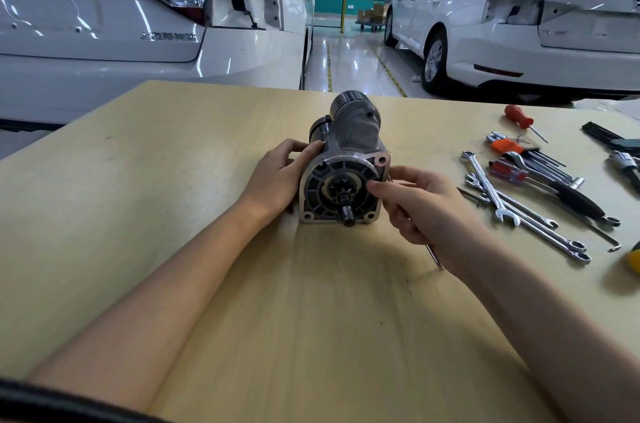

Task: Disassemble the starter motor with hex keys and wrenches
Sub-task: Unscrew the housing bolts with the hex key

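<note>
Starter motor (343,166): lies on its side near the middle of the wooden table (173,215), mounting flange and pinion gear (341,192) turned toward the person; solenoid cylinder sits on top toward the far end.

Left hand (277,177): grips the left side of the housing just behind the flange — thumb over the top edge, fingers curled round the body, steadying it.

Right hand (426,208): fingers curled round a slim metal tool (434,254), only its shaft end showing below the palm; thumb tip rests on the flange face beside the pinion. Whether the tool is a hex key or a driver cannot be told — its working tip is hidden.

Spare tools: combination wrenches (512,211), a folding hex key set (519,149) and a red-handled screwdriver (517,114) lie well apart to the right on the table.

Step in hand (judgement): early — housing looks fully assembled; the person appears to be inspecting the drive end and choosing a fastener.

Next move (judgement): needs the tool tip seated squarely in a fastener while the left hand resists the turning force; a poor seat risks rounding the head.
</note>
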### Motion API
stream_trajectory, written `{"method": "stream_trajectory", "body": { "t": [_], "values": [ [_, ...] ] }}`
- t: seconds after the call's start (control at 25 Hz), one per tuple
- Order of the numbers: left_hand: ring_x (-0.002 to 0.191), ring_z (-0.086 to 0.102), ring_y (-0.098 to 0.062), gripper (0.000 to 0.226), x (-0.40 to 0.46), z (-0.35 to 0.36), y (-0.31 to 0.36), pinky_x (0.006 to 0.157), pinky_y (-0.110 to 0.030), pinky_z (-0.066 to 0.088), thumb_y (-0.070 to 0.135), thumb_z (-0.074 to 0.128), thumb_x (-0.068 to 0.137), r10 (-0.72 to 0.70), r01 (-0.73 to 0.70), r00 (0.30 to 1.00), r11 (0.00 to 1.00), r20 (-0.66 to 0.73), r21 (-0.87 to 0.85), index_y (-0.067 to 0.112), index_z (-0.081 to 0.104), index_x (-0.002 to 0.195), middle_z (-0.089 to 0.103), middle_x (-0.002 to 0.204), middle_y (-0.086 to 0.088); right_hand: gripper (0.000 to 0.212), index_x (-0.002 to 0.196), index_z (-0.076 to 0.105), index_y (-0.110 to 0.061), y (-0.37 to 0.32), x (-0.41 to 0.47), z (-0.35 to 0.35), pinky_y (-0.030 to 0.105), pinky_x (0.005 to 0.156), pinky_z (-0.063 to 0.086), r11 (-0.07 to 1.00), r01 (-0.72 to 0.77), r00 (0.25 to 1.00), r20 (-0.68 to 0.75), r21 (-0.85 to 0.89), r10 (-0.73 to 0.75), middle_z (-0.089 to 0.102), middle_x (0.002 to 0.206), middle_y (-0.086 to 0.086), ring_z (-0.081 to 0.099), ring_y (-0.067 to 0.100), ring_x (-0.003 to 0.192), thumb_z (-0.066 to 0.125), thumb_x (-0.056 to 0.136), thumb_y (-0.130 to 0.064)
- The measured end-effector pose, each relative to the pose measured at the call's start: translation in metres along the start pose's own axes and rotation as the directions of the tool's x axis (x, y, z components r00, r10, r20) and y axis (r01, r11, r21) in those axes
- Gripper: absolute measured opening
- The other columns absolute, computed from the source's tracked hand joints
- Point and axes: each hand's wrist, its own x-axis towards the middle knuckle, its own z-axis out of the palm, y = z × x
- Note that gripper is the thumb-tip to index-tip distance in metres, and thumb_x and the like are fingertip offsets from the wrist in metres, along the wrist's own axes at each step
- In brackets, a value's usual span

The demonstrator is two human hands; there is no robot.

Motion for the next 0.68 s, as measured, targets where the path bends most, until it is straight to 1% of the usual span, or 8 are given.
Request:
{"method": "stream_trajectory", "body": {
  "t": [0.08, 0.2, 0.32, 0.4, 0.48, 0.56, 0.6, 0.68],
  "values": [
    [0.066, 0.064, 0.008, 0.030, 0.000, 0.000, 0.000, 0.058, -0.006, 0.042, 0.045, 0.052, 0.095, -0.003, 0.003, 1.000, 1.000, -0.001, -0.007, 0.019, 0.066, 0.101, 0.070, 0.080, 0.010, 0.005, 0.082, 0.066, -0.011, -0.001, -0.001, 0.001, 0.011, 0.034, 0.020, 1.000, 0.019, 1.000, 0.003, -0.002, -0.019, 0.056, 0.051, 0.003, 0.030, 0.008, 0.035, 0.065, 0.087, -0.009],
    [0.067, 0.065, 0.006, 0.031, 0.000, 0.000, 0.000, 0.059, -0.009, 0.045, 0.045, 0.053, 0.095, -0.007, 0.007, 1.000, 1.000, -0.007, -0.014, 0.017, 0.066, 0.102, 0.071, 0.081, 0.009, 0.012, 0.080, 0.066, -0.009, -0.001, -0.003, 0.004, 0.012, 0.034, 0.019, 0.999, 0.037, 0.999, 0.006, 0.013, -0.037, 0.063, 0.058, 0.012, 0.028, 0.009, 0.035, 0.058, 0.087, -0.003],
    [0.067, 0.066, 0.003, 0.031, 0.000, 0.000, 0.001, 0.062, -0.012, 0.047, 0.044, 0.053, 0.095, -0.011, 0.010, 1.000, 1.000, -0.008, -0.020, 0.017, 0.067, 0.102, 0.072, 0.080, 0.008, 0.018, 0.092, 0.065, -0.010, -0.001, -0.005, 0.006, 0.012, 0.034, 0.019, 0.999, 0.031, 0.999, 0.013, 0.043, -0.032, 0.060, 0.057, 0.013, 0.027, 0.009, 0.034, 0.051, 0.087, 0.000],
    [0.068, 0.065, 0.004, 0.030, -0.001, 0.000, 0.001, 0.062, -0.011, 0.047, 0.044, 0.053, 0.095, -0.007, 0.007, 1.000, 1.000, -0.006, -0.018, 0.017, 0.067, 0.101, 0.072, 0.081, 0.009, 0.021, 0.100, 0.062, -0.009, -0.002, -0.006, 0.005, 0.012, 0.033, 0.019, 0.997, 0.004, 0.998, 0.066, 0.076, -0.009, 0.058, 0.055, 0.014, 0.027, 0.010, 0.031, 0.048, 0.087, 0.001],
    [0.068, 0.065, 0.004, 0.030, -0.001, 0.000, 0.001, 0.063, -0.011, 0.047, 0.043, 0.053, 0.095, -0.007, 0.007, 1.000, 1.000, -0.008, -0.013, 0.017, 0.067, 0.102, 0.071, 0.082, 0.008, 0.015, 0.086, 0.058, -0.007, -0.005, -0.009, 0.005, 0.012, 0.033, 0.019, 0.998, -0.029, 0.990, 0.138, 0.053, 0.022, 0.056, 0.055, 0.014, 0.026, 0.010, 0.031, 0.046, 0.086, 0.001],
    [0.068, 0.065, 0.004, 0.031, 0.000, -0.001, 0.001, 0.063, -0.012, 0.047, 0.043, 0.053, 0.095, -0.004, 0.004, 1.000, 1.000, -0.006, -0.006, 0.016, 0.067, 0.103, 0.072, 0.083, 0.007, 0.014, 0.073, 0.049, -0.008, -0.006, -0.010, 0.001, 0.011, 0.035, 0.017, 0.997, -0.070, 0.982, 0.179, 0.007, 0.068, 0.052, 0.055, 0.013, 0.022, 0.010, 0.033, 0.045, 0.083, 0.001],
    [0.068, 0.065, 0.004, 0.032, 0.000, -0.001, 0.001, 0.064, -0.012, 0.047, 0.043, 0.053, 0.095, -0.002, 0.002, 1.000, 1.000, -0.004, -0.005, 0.015, 0.067, 0.104, 0.072, 0.083, 0.007, 0.013, 0.073, 0.047, -0.008, -0.008, -0.011, -0.002, 0.011, 0.035, 0.016, 0.996, -0.088, 0.978, 0.189, -0.017, 0.089, 0.050, 0.053, 0.011, 0.021, 0.010, 0.033, 0.044, 0.082, 0.001],
    [0.068, 0.065, 0.003, 0.033, 0.000, 0.000, 0.001, 0.065, -0.013, 0.048, 0.042, 0.053, 0.096, -0.004, 0.004, 1.000, 1.000, -0.006, -0.008, 0.014, 0.067, 0.104, 0.072, 0.084, 0.006, 0.010, 0.082, 0.049, -0.007, -0.013, -0.013, -0.009, 0.011, 0.035, 0.016, 0.992, -0.107, 0.970, 0.210, -0.066, 0.119, 0.044, 0.048, 0.006, 0.019, 0.008, 0.033, 0.043, 0.079, 0.001]
  ]
}}
